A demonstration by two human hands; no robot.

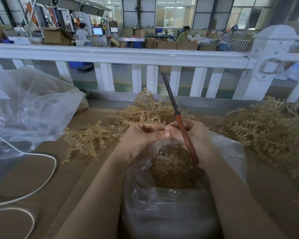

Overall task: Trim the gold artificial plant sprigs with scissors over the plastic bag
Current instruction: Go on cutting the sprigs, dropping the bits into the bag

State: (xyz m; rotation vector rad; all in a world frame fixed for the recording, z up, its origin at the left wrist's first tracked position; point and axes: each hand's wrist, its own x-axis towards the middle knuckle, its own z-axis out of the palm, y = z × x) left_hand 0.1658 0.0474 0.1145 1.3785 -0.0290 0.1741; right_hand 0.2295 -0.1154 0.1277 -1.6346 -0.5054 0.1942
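The left hand (141, 137) curls over whatever it pinches, so the piece is hidden. The right hand (193, 135) covers the scissors' (179, 118) handle loops. The plastic bag (171, 204) runs off the bottom edge, and the distant workers blur.

Beyond a white railing (117, 56) stretches a factory hall with big windows (175, 13), grey walls, a green-striped floor (124, 87), cardboard boxes (52, 36), lit monitors (97, 31) and seated workers (184, 36)

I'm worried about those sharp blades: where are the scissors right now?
In the head view, the scissors are in the right hand, just right of centre above the plastic bag, blades together and pointing up toward the white railing.
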